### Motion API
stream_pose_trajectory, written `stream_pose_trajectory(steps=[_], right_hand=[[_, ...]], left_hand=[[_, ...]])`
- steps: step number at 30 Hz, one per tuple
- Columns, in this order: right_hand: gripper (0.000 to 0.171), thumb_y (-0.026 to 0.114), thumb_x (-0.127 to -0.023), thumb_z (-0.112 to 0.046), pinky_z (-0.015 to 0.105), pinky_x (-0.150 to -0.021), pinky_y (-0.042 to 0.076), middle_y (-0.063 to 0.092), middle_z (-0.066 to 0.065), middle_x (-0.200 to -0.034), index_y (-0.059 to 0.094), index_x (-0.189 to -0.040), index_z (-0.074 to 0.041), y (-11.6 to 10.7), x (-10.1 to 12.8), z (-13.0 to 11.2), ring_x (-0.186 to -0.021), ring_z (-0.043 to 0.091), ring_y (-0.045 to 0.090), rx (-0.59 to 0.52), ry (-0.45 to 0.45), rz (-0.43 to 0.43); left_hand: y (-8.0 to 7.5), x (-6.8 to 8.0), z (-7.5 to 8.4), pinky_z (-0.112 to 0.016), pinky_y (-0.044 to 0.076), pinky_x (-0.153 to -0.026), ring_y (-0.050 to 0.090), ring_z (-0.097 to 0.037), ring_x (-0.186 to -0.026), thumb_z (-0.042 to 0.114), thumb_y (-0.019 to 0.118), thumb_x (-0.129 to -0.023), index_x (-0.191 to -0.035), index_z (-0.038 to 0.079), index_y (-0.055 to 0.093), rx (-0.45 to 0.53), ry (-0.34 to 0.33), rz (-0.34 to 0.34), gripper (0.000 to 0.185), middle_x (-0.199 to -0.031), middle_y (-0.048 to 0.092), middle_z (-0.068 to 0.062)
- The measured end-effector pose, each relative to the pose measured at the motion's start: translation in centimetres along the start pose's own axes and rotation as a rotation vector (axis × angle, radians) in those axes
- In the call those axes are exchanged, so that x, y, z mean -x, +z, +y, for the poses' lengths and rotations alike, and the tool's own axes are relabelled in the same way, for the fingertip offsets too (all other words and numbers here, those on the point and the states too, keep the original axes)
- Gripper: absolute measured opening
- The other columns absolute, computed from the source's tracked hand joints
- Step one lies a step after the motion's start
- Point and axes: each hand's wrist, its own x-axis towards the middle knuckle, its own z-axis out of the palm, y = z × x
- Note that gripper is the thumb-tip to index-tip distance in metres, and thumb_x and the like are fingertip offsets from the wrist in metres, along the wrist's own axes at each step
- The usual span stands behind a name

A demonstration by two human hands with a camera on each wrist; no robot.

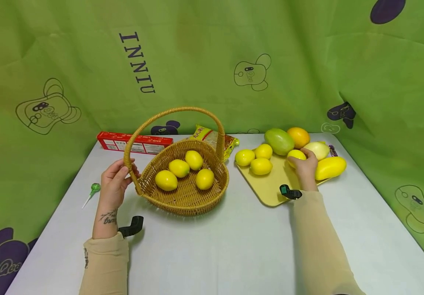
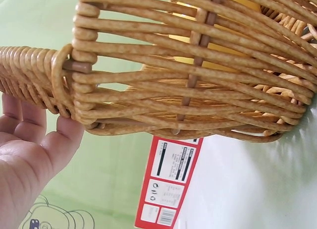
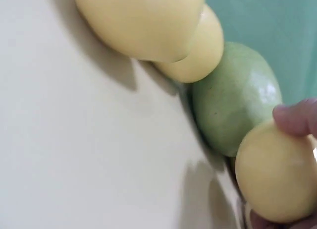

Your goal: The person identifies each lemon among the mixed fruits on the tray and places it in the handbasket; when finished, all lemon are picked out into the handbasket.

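Observation:
My left hand (image 1: 112, 186) holds the lower left end of the arched handle of a wicker basket (image 1: 186, 207); in the left wrist view the fingers (image 2: 64, 135) lie against the wrapped handle. Several lemons (image 1: 166, 180) lie inside the basket. Over the yellow tray (image 1: 276, 188) on the right, my right hand (image 1: 307, 167) grips a lemon (image 3: 277, 172) between thumb and fingers. Three more lemons (image 1: 261, 166) sit at the tray's left side. Behind the held lemon is a green mango-like fruit (image 1: 279, 141).
An orange fruit (image 1: 298, 137), a pale yellow fruit (image 1: 318, 150) and a long yellow fruit (image 1: 330, 168) crowd the tray's right side. Behind the basket lie a red box (image 1: 154, 144) and a yellow snack packet (image 1: 201, 134). A green lollipop (image 1: 95, 188) lies at left.

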Motion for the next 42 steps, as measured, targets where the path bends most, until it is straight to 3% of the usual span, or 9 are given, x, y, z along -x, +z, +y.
stream_pose_trajectory(steps=[5, 8, 13, 19, 26, 32, 38, 42], right_hand=[[0.061, 0.068, -0.077, -0.003, 0.027, -0.103, 0.035, 0.046, 0.009, -0.13, 0.045, -0.133, -0.002, -0.5, 0.1, -0.6, -0.116, 0.016, 0.042, -0.098, -0.044, 0.005], [0.059, 0.068, -0.077, 0.0, 0.021, -0.096, 0.04, 0.049, 0.004, -0.124, 0.046, -0.132, -0.002, -0.6, 0.4, -1.3, -0.111, 0.013, 0.044, -0.157, -0.071, -0.036], [0.055, 0.066, -0.077, 0.006, 0.009, -0.08, 0.045, 0.049, -0.006, -0.111, 0.047, -0.128, -0.002, -0.3, 1.8, -3.1, -0.102, 0.008, 0.046, -0.268, -0.119, -0.192], [0.046, 0.063, -0.078, 0.01, 0.011, -0.075, 0.048, 0.052, -0.004, -0.107, 0.048, -0.121, 0.001, 0.9, 4.6, -5.0, -0.095, 0.009, 0.05, -0.333, -0.252, -0.421], [0.051, 0.064, -0.075, 0.012, 0.017, -0.084, 0.047, 0.056, -0.004, -0.114, 0.048, -0.123, 0.006, 4.2, 8.2, -6.0, -0.102, 0.011, 0.052, -0.291, -0.371, -0.682], [0.055, 0.07, -0.073, 0.007, 0.023, -0.085, 0.047, 0.055, 0.01, -0.122, 0.05, -0.124, 0.006, 7.7, 11.4, -6.4, -0.101, 0.013, 0.054, -0.161, -0.42, -0.877], [0.055, 0.072, -0.075, -0.001, 0.027, -0.085, 0.048, 0.052, 0.017, -0.128, 0.051, -0.125, 0.001, 10.0, 13.9, -6.7, -0.103, 0.018, 0.053, -0.066, -0.461, -1.006], [0.054, 0.071, -0.075, 0.002, 0.031, -0.092, 0.046, 0.05, 0.021, -0.129, 0.05, -0.125, 0.003, 11.1, 14.9, -6.8, -0.111, 0.024, 0.052, -0.11, -0.483, -1.075]], left_hand=[[0.0, 0.0, -0.1, -0.025, 0.055, -0.068, 0.06, -0.013, -0.074, 0.001, 0.044, -0.095, -0.103, 0.009, 0.067, -0.002, 0.0, -0.002, 0.026, -0.083, 0.062, -0.003], [0.0, 0.0, -0.1, -0.026, 0.056, -0.068, 0.059, -0.013, -0.075, 0.001, 0.044, -0.095, -0.103, 0.007, 0.067, -0.001, -0.002, 0.001, 0.025, -0.083, 0.062, -0.004], [0.0, 0.0, -0.2, -0.026, 0.056, -0.068, 0.059, -0.014, -0.075, 0.002, 0.045, -0.094, -0.103, 0.007, 0.067, 0.0, -0.001, 0.007, 0.023, -0.083, 0.062, -0.004], [0.0, 0.0, -0.1, -0.025, 0.056, -0.068, 0.06, -0.014, -0.076, 0.0, 0.044, -0.094, -0.103, 0.008, 0.067, 0.022, 0.01, -0.004, 0.026, -0.084, 0.062, -0.004], [0.1, 0.0, -0.1, -0.025, 0.056, -0.068, 0.06, -0.014, -0.075, 0.001, 0.045, -0.094, -0.103, 0.006, 0.066, 0.034, 0.013, -0.01, 0.023, -0.083, 0.062, -0.005], [0.0, 0.0, -0.1, -0.026, 0.056, -0.067, 0.059, -0.014, -0.075, 0.001, 0.045, -0.094, -0.103, 0.007, 0.067, 0.016, 0.003, 0.002, 0.024, -0.083, 0.062, -0.004], [0.1, 0.0, -0.1, -0.026, 0.056, -0.068, 0.059, -0.013, -0.075, 0.003, 0.045, -0.095, -0.102, 0.01, 0.067, -0.011, -0.014, 0.014, 0.024, -0.083, 0.062, -0.003], [0.1, 0.0, 0.0, -0.025, 0.056, -0.068, 0.059, -0.013, -0.075, 0.004, 0.046, -0.095, -0.102, 0.012, 0.067, -0.029, -0.029, 0.028, 0.024, -0.083, 0.062, -0.003]])
